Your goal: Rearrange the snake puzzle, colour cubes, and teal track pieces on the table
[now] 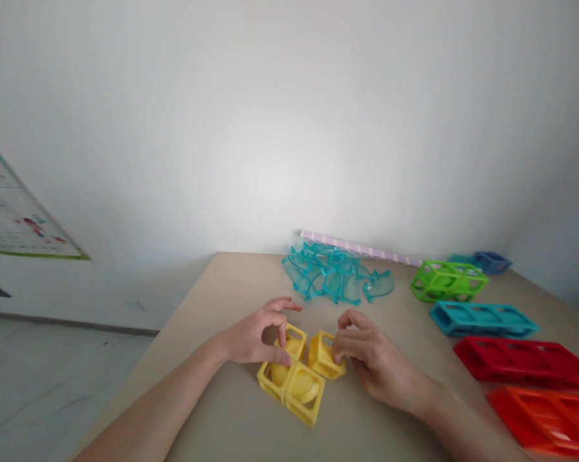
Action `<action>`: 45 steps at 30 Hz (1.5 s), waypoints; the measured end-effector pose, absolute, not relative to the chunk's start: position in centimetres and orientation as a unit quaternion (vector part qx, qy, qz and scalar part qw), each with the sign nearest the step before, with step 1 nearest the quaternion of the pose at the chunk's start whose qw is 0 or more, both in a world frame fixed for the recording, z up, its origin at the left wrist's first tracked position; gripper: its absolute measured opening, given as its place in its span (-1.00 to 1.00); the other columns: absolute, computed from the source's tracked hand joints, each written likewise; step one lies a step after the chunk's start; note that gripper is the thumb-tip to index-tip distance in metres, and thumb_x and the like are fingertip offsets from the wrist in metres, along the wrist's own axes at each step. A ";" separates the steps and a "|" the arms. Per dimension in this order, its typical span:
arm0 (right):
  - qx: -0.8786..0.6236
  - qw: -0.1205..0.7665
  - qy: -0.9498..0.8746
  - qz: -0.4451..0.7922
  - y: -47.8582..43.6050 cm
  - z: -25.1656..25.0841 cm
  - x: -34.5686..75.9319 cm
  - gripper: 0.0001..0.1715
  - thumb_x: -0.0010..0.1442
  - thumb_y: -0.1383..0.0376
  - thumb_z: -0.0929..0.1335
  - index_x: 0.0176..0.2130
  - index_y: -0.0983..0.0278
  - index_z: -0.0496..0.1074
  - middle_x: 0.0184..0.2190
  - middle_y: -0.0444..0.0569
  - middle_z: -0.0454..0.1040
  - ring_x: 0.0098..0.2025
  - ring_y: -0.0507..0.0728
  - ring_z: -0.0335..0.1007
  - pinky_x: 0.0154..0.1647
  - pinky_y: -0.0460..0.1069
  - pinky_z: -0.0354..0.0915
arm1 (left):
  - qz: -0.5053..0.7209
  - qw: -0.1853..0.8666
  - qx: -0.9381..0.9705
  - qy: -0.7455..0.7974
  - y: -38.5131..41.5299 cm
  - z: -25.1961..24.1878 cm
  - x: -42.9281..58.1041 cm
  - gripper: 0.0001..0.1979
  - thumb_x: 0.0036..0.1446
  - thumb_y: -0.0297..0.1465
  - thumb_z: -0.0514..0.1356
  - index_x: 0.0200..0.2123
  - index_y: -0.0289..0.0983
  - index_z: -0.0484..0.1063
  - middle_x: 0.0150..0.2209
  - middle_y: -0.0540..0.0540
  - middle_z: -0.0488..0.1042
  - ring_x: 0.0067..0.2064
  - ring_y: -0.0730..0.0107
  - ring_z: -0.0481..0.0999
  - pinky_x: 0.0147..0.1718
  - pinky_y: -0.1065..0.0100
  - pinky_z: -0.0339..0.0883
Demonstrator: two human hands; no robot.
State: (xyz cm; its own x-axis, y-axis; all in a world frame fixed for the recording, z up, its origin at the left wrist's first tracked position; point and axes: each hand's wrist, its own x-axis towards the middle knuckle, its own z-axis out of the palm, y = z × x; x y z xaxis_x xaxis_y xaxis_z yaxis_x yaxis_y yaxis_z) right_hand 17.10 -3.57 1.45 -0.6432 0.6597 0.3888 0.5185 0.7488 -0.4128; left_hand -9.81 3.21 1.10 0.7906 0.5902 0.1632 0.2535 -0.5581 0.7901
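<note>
In front of me on the table lies a yellow L-shaped block (304,387) made of joined open cube frames with rounded yellow pieces inside. My left hand (258,337) grips its upper left part between thumb and index finger, while the other fingers stretch out above it. A single yellow cube frame (324,357) stands just to the right, tilted a little, with a narrow gap to the larger block. The curled fingers of my right hand (373,359) hold this cube by its right side; some fingertips are hidden behind it.
Clear teal curved pieces (330,276) lie heaped at the back, before a lilac striped strip (356,247) by the wall. Along the right stand a green frame block (447,281), a teal one (484,319), a red one (524,362), an orange one (553,420) and a blue one (494,262).
</note>
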 end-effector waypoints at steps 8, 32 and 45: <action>-0.313 0.261 -0.902 0.142 -4.5 1.2 15.6 -0.69 0.15 0.58 0.18 -0.26 0.25 0.36 -0.33 0.00 0.42 -0.19 0.16 0.24 -0.14 0.07 0.24 | 0.216 0.414 0.852 0.236 3.0 1.2 -9.6 -0.72 -0.09 -0.28 0.40 -0.46 -0.27 0.38 0.22 -0.24 0.24 0.32 0.08 0.04 0.22 0.07 -0.03; -0.301 0.327 -0.867 0.224 -4.5 1.6 15.8 -0.26 -0.08 0.65 0.19 0.07 0.25 0.35 0.10 0.12 0.32 0.12 0.17 0.29 0.13 0.09 0.26 | 0.235 0.455 0.839 0.186 2.4 1.1 -8.7 -0.60 -0.01 -0.23 0.34 -0.08 -0.24 0.48 0.00 -0.20 0.42 0.03 0.16 0.41 0.07 0.20 0.23; -0.323 0.314 -0.861 0.237 -4.5 0.8 15.5 -0.41 0.02 0.59 0.22 0.03 0.25 0.34 -0.03 0.11 0.40 0.03 0.18 0.33 0.07 0.11 0.29 | 0.223 0.404 0.865 0.198 2.6 0.8 -8.7 -0.55 -0.01 -0.17 0.33 -0.05 -0.22 0.47 -0.08 -0.17 0.49 -0.01 0.17 0.43 0.03 0.20 0.25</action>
